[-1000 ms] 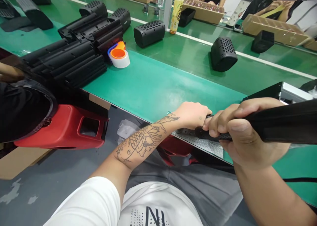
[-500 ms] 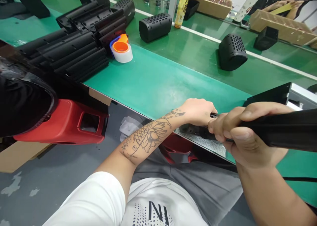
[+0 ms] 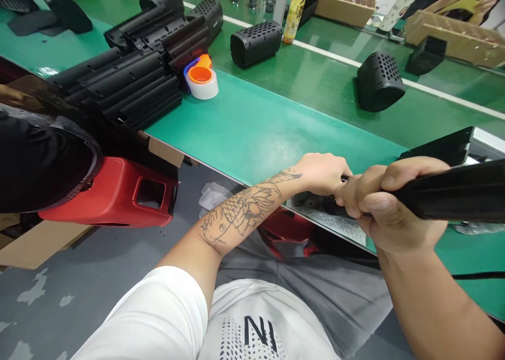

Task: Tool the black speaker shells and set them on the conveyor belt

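My right hand (image 3: 398, 207) is wrapped around a long black tool (image 3: 461, 189), shaped like an electric screwdriver, which lies almost level and runs out past the right edge. Its front end is hidden by my fingers. Close against it, my left hand (image 3: 325, 173) is closed, fingers bent over a black plastic part (image 3: 317, 201) at the table's front edge. Most of that part is covered by my hands. Clear bubble wrap (image 3: 347, 226) lies beneath it.
Black plastic housings (image 3: 134, 76) are piled at the left, beside an orange-cored tape roll (image 3: 201, 81). Perforated black speaker housings (image 3: 256, 44) stand on the green belt behind. A black-and-silver box (image 3: 437, 141) is at the right. A red stool (image 3: 106, 191) and a person's black sleeve (image 3: 39, 160) are at the left.
The view has shifted slightly, so the scene sits a little further right. The back end of the tool appears slightly higher in view. Both hands keep their hold.
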Tool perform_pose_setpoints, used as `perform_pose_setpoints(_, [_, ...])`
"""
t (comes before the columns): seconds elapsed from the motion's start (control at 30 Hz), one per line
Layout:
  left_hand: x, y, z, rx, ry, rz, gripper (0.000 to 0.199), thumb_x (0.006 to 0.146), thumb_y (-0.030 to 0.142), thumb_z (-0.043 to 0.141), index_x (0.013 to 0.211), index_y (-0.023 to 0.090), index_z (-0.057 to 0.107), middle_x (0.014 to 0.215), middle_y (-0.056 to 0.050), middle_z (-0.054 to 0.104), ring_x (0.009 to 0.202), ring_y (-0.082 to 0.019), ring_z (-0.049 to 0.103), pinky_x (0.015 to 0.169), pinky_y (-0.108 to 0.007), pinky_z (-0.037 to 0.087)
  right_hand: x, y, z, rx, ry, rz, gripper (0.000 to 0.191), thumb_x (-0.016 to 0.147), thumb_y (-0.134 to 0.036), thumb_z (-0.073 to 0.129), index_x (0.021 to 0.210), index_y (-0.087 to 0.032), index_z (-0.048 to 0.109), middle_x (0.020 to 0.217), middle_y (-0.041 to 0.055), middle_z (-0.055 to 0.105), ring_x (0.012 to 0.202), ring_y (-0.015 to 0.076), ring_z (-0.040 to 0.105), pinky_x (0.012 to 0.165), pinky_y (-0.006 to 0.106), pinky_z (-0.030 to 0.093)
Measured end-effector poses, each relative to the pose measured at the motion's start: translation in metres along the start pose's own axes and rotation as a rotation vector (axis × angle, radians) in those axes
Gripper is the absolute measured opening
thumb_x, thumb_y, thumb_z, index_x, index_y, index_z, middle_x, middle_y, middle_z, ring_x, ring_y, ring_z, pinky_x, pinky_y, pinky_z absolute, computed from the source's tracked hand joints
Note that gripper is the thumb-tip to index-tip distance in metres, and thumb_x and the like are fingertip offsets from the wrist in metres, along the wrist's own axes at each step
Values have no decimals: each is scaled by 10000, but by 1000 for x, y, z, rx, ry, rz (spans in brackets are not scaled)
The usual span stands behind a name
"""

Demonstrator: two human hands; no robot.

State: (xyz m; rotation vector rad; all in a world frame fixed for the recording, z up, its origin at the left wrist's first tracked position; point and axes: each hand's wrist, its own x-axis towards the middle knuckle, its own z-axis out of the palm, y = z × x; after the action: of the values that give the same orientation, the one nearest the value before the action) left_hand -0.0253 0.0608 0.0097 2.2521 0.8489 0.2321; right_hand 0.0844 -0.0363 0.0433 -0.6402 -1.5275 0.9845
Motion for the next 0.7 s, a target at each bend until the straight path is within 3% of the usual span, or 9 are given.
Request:
perform_pose_setpoints(0.1, [-13,-4,0,-94,92,-15,295,940,449,731,1090,235,869,1063,-107,861,1067,-337,809,955,-451,635,-2,-11,-2,-25,64,19,237,857,-349,914,918,-285,694,615,-66,642,469,174,595,519,387,580])
perform_pose_setpoints(0.17, [-31,-11,2,-215,160,-28,423,994,495,662,1267,218,828,1251,-116,839,1190,-307,792,1087,-437,619,-2,-26,-18,-42,123,5,228,865,-420,909,955,-306,734,612,-64,636,464,181,580,496,397,570])
perform_pose_setpoints(0.23, [-53,-22,9,-248,152,37,581,923,521,758,1436,247,745,1469,-87,750,1348,-261,733,1203,-361,565,0,-40,-52,-100,277,-53,271,839,-463,926,980,-307,755,615,-64,622,468,171,559,490,386,564])
perform_pose_setpoints(0.3, [-74,-34,22,-228,128,115,1041,682,453,973,1632,332,566,1720,-78,520,1524,-293,607,1269,-372,528,3,-48,-99,-253,551,-151,320,802,-451,954,982,-272,760,633,-52,614,502,162,568,514,360,562])
perform_pose_setpoints(0.37, [-89,-44,38,-209,210,137,1073,692,358,953,1667,356,505,1721,-93,480,1576,-305,550,1314,-420,494,2,-45,-149,-458,773,-231,325,813,-466,938,935,-234,745,624,-28,606,517,164,586,526,344,538])
perform_pose_setpoints(0.43, [-94,-53,51,-200,334,118,982,726,336,914,1632,354,534,1662,-99,525,1559,-312,564,1330,-456,483,-1,-36,-191,-551,819,-233,339,816,-483,923,857,-227,705,591,-24,584,495,166,581,532,349,526])
perform_pose_setpoints(0.5, [-87,-62,53,-193,479,65,923,718,345,915,1577,348,579,1601,-84,579,1514,-318,603,1328,-473,489,-7,-25,-217,-572,818,-226,355,813,-489,918,804,-228,678,572,-22,573,479,173,579,542,365,531])
perform_pose_setpoints(0.57, [-65,-73,42,-189,646,-28,882,707,359,916,1533,327,608,1548,-70,622,1471,-323,633,1320,-485,497,-14,-16,-228,-570,822,-212,372,792,-477,931,751,-224,662,568,-10,577,474,188,588,539,382,532])
perform_pose_setpoints(0.7, [25,-95,-2,-176,945,-282,923,701,393,936,1545,267,585,1525,-102,618,1463,-346,624,1325,-488,476,-25,-9,-228,-538,823,-147,380,741,-446,961,742,-234,646,561,-3,578,465,212,584,514,408,518])
